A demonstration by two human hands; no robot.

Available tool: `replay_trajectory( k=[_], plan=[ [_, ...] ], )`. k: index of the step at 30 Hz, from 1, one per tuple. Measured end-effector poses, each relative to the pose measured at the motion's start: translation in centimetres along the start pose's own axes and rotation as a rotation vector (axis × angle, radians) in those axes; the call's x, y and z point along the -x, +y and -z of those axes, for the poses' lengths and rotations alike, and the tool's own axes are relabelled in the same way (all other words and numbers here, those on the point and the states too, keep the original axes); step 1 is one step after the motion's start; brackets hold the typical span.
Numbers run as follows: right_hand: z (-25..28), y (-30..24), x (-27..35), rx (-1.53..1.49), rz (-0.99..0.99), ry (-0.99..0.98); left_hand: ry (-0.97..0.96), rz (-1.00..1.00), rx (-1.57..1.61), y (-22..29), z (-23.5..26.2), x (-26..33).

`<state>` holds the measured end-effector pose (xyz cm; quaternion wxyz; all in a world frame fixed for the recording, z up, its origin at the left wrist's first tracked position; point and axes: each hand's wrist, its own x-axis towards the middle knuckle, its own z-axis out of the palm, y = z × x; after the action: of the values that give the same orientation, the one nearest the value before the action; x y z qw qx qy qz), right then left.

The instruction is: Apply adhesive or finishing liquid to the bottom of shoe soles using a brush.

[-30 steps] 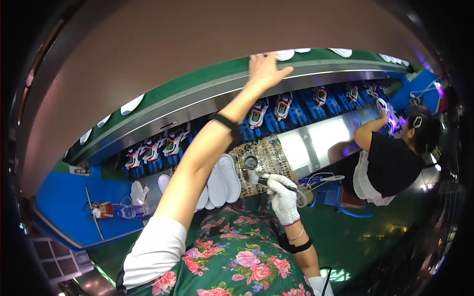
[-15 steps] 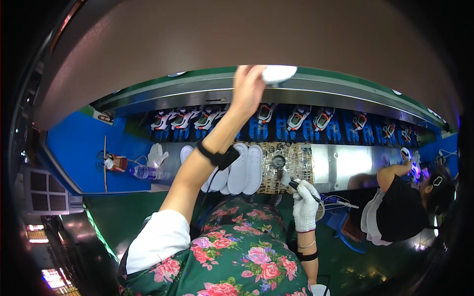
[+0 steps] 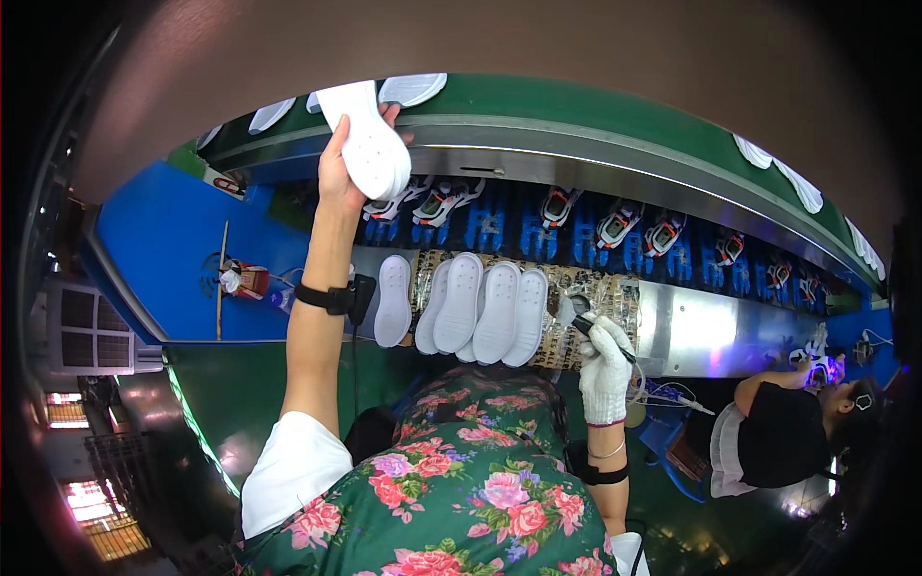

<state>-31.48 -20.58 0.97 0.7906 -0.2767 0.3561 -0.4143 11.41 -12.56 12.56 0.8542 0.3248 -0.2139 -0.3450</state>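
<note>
My bare left hand (image 3: 344,171) is raised at the far conveyor's edge. Its fingers are closed around white shoe soles (image 3: 379,154); a doubled edge suggests at least two stacked together. My right hand (image 3: 606,370), in a white knit glove, grips a black-handled brush (image 3: 584,324) over the bench. The brush tip points at a small round cup (image 3: 579,304), and whether they touch is hard to make out. Left of the cup, several white soles (image 3: 465,302) overlap side by side on the bench, with one sole (image 3: 393,300) lying slightly apart.
A green conveyor belt (image 3: 576,108) behind a metal rail carries more white soles. Below it, a row of shoe uppers (image 3: 618,227) sits on blue holders. A metal bench top (image 3: 691,326) extends rightward towards a seated co-worker (image 3: 783,427). Blue boarding (image 3: 173,259) lies left.
My left hand has swung left along the conveyor, and the soles it holds now show fully. My right hand keeps the brush near the cup. The whole view has shifted.
</note>
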Motion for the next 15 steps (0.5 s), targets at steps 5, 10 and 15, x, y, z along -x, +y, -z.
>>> replay_trajectory(
  k=[5, 10, 15],
  plan=[
    [-0.3, -0.5, 0.2, 0.011, 0.038, 0.025, 0.007, 0.029, -0.061, -0.3, -1.4, 0.9],
    [-0.8, -2.4, 1.0, -0.148, 0.066, -0.023, -0.165, 0.323, 0.037, -4.6, -1.5, 7.3],
    [-1.5, -3.6, 0.4, -0.113, 0.144, -0.016, -0.228, 0.499, -0.064, -9.2, -4.7, 13.8]
  ],
)
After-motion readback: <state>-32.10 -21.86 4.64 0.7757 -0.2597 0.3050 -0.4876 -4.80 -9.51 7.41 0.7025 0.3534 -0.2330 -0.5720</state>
